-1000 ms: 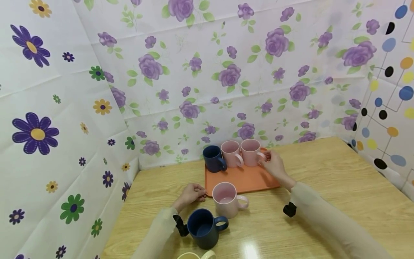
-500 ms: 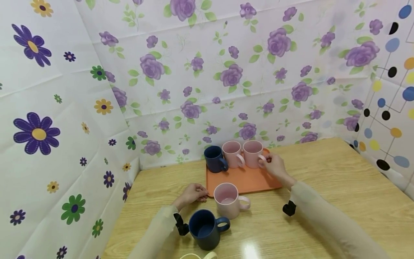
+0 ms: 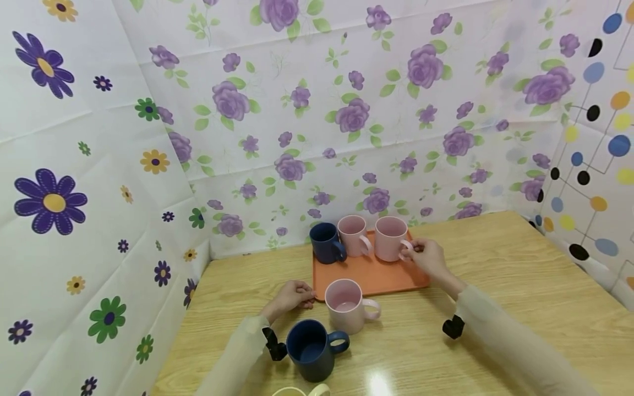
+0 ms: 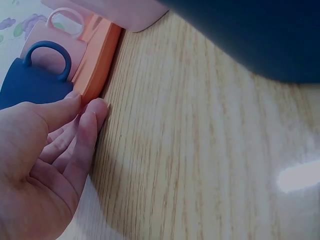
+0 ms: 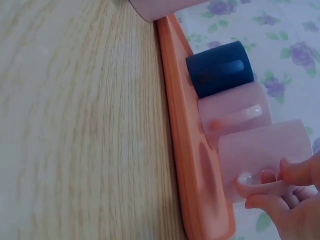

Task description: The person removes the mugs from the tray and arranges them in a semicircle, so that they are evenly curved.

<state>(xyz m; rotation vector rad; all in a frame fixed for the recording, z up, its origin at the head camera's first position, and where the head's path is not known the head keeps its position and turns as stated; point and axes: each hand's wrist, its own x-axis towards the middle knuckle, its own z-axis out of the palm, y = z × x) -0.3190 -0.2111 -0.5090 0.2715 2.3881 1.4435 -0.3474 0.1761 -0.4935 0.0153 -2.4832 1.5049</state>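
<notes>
My right hand (image 3: pixel 430 259) pinches the handle of a pink mug (image 3: pixel 389 240) at the right end of a row on the orange tray (image 3: pixel 366 278). A gap separates that mug from a second pink mug (image 3: pixel 353 237), and a dark blue mug (image 3: pixel 324 245) stands at the row's left end. My left hand (image 3: pixel 291 295) pinches the tray's near left corner. In the left wrist view the thumb lies at the tray's edge (image 4: pixel 97 67), fingertips just below it. In the right wrist view thumb and fingers close round the mug handle (image 5: pixel 265 188).
Close before the tray stands another pink mug (image 3: pixel 345 314). Nearer still, a dark blue mug (image 3: pixel 312 352) is beside my left wrist. A yellow mug (image 3: pixel 289 391) is cut off at the bottom edge. Patterned cloth (image 3: pixel 297 137) walls the table (image 3: pixel 475 264) behind and at the sides.
My right hand has drawn the right-end pink mug to the right and slightly nearer, widening the gap to the middle mug. My left hand stays at the tray corner.
</notes>
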